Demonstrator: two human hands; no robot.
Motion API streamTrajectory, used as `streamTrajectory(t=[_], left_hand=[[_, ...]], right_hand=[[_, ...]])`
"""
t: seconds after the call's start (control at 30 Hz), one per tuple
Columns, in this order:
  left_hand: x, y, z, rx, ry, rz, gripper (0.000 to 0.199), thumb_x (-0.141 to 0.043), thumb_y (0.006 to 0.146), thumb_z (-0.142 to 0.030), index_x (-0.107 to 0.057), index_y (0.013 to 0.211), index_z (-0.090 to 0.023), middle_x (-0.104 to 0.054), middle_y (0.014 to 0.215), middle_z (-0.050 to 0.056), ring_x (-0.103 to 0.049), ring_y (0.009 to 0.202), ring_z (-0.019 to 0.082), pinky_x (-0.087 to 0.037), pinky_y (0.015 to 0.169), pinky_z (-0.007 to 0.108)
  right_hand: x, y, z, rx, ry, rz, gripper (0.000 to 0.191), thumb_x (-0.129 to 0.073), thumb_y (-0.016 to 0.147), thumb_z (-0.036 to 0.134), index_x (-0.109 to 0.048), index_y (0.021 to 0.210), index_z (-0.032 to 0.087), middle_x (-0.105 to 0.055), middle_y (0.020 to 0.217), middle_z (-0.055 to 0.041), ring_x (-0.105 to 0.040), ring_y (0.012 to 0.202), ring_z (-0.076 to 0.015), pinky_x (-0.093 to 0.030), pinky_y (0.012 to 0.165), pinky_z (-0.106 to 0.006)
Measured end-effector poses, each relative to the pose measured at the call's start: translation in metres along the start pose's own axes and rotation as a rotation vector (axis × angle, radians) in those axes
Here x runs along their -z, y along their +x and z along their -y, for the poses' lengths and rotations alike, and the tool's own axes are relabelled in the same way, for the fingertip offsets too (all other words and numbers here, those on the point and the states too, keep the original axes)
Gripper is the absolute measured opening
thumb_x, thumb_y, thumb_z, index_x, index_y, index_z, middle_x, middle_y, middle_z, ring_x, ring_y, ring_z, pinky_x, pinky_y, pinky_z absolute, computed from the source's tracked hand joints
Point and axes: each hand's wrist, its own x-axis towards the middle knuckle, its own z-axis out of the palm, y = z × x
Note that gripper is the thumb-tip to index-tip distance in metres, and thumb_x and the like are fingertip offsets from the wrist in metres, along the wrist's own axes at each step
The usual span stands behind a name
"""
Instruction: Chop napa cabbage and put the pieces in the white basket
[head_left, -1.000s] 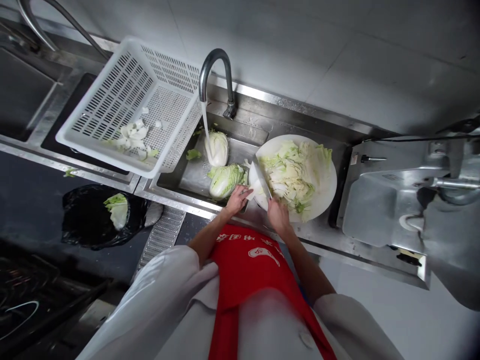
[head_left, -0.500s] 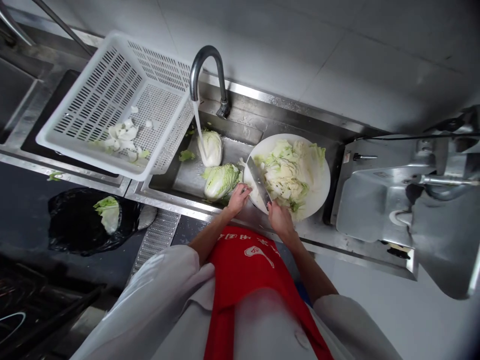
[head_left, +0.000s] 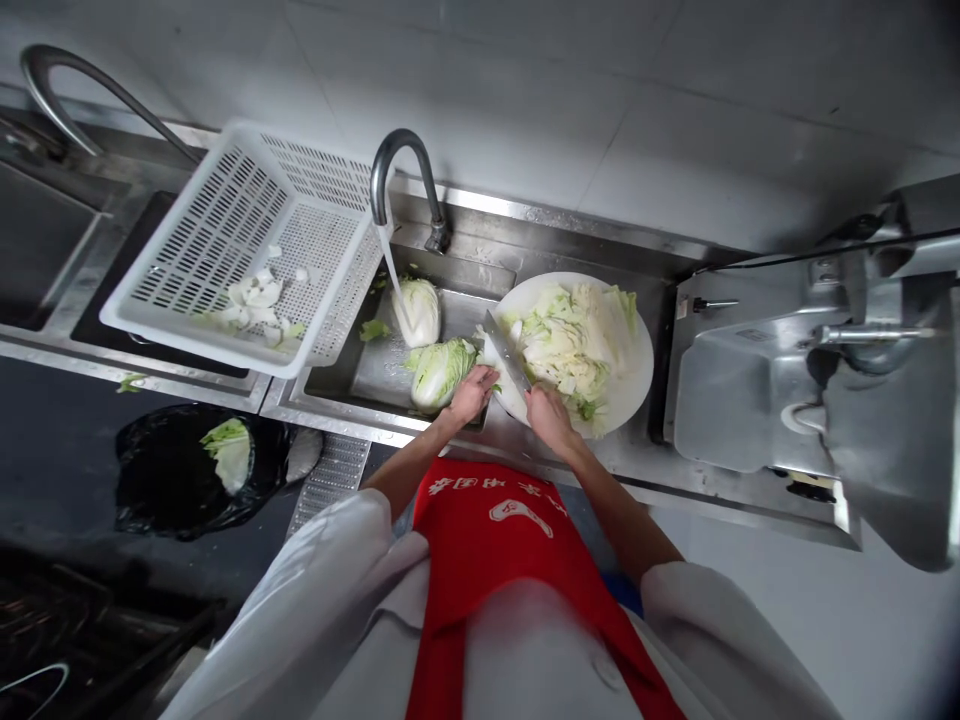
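Note:
My right hand [head_left: 551, 416] is closed round the handle of a kitchen knife [head_left: 509, 352], whose broad blade slants up and left over the round white cutting board [head_left: 636, 385]. To the right of the blade, cut napa cabbage [head_left: 574, 345] lies heaped on the board. At the board's left edge my left hand [head_left: 472, 394] has its fingers bent together by some pale cabbage bits; what they grip is hidden. Two whole napa cabbages lie in the sink [head_left: 360, 375]: the nearer cabbage [head_left: 441, 376] beside my left hand, the farther cabbage [head_left: 417, 312] under running water.
A curved faucet [head_left: 401, 140] runs into the sink. On the left stands a white perforated basket [head_left: 217, 225] holding cabbage scraps [head_left: 255, 298]. A black bag [head_left: 161, 470] with a cabbage leaf [head_left: 229, 457] lies below it. Another metal basin [head_left: 724, 400] is to the right.
The view has shifted slightly, so the basket and faucet appear lower. Both hands and the knife stay at the board's left side, with only slight movement.

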Motion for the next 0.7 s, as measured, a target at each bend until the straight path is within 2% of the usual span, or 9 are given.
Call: streamTrajectory(t=[0.1,0.2,0.23,0.3,0.37,0.4,0.47,0.53,0.7], left_hand=[[0.007,-0.001,-0.009,-0.004,-0.021,-0.012,0.04,-0.06,0.086,-0.005,-0.075,0.118,-0.021,-0.067,0.12,0.011,-0.059,0.124,0.027,-0.053,0.112,0.046],[0.008,0.004,-0.021,0.062,-0.139,-0.171,0.024,-0.069,0.089,-0.019,-0.078,0.111,-0.019,-0.07,0.116,0.012,-0.06,0.12,0.029,-0.052,0.111,0.049],[0.006,0.008,-0.025,0.134,-0.23,-0.224,0.019,-0.071,0.092,-0.026,-0.079,0.107,-0.017,-0.071,0.109,0.011,-0.064,0.111,0.028,-0.055,0.104,0.047],[-0.004,0.016,-0.032,0.332,-0.453,-0.262,0.025,-0.074,0.093,-0.039,-0.077,0.096,-0.014,-0.069,0.087,0.007,-0.066,0.083,0.022,-0.06,0.08,0.037],[-0.016,0.024,-0.036,0.509,-0.639,-0.258,0.031,-0.082,0.087,-0.041,-0.075,0.095,-0.013,-0.062,0.072,0.001,-0.057,0.059,0.013,-0.053,0.057,0.027],[-0.022,0.027,-0.037,0.568,-0.693,-0.282,0.034,-0.087,0.082,-0.038,-0.074,0.101,-0.013,-0.061,0.072,-0.001,-0.053,0.054,0.01,-0.049,0.053,0.024],[-0.03,0.029,-0.035,0.621,-0.741,-0.383,0.051,-0.091,0.074,-0.028,-0.071,0.119,-0.015,-0.061,0.081,-0.002,-0.054,0.054,0.007,-0.048,0.052,0.021],[-0.033,0.025,-0.033,0.623,-0.739,-0.47,0.06,-0.09,0.072,-0.022,-0.067,0.128,-0.019,-0.061,0.093,-0.001,-0.06,0.062,0.007,-0.051,0.058,0.02],[-0.034,0.008,-0.031,0.579,-0.556,-0.6,0.028,-0.078,0.084,-0.024,-0.068,0.109,-0.016,-0.061,0.106,0.006,-0.061,0.072,0.01,-0.055,0.071,0.026]], right_hand=[[0.0,0.009,-0.004,-0.013,0.036,-0.027,0.037,-0.04,0.115,0.029,-0.069,0.126,0.008,-0.075,0.119,-0.0214,-0.072,0.113,-0.025,-0.048,0.091,-0.027],[0.007,0.009,-0.02,-0.03,0.053,-0.032,0.036,-0.044,0.114,0.034,-0.07,0.124,0.01,-0.076,0.117,-0.0195,-0.071,0.114,-0.0253,-0.047,0.092,-0.027],[0.01,0.005,-0.027,-0.049,0.049,-0.044,0.037,-0.044,0.114,0.035,-0.071,0.123,0.011,-0.076,0.116,-0.0192,-0.072,0.113,-0.0259,-0.047,0.091,-0.027],[0.013,-0.007,-0.04,-0.09,0.03,-0.092,0.04,-0.039,0.115,0.035,-0.07,0.122,0.011,-0.076,0.114,-0.0193,-0.072,0.11,-0.0274,-0.048,0.09,-0.029],[0.016,-0.021,-0.051,-0.114,-0.001,-0.136,0.043,-0.035,0.116,0.035,-0.069,0.122,0.01,-0.076,0.113,-0.0195,-0.073,0.107,-0.0284,-0.048,0.088,-0.031],[0.016,-0.028,-0.054,-0.12,-0.018,-0.147,0.043,-0.034,0.116,0.035,-0.069,0.121,0.01,-0.076,0.111,-0.0195,-0.073,0.105,-0.0287,-0.048,0.087,-0.031],[0.016,-0.04,-0.055,-0.123,-0.053,-0.143,0.042,-0.034,0.116,0.035,-0.068,0.122,0.01,-0.077,0.108,-0.0196,-0.074,0.102,-0.0292,-0.049,0.085,-0.032],[0.013,-0.047,-0.051,-0.112,-0.076,-0.116,0.042,-0.035,0.115,0.035,-0.068,0.123,0.01,-0.077,0.105,-0.0203,-0.075,0.099,-0.0296,-0.05,0.083,-0.032],[0.001,-0.046,-0.033,-0.035,-0.098,-0.019,0.042,-0.035,0.114,0.035,-0.068,0.125,0.012,-0.077,0.106,-0.0212,-0.075,0.101,-0.031,-0.052,0.085,-0.034]])
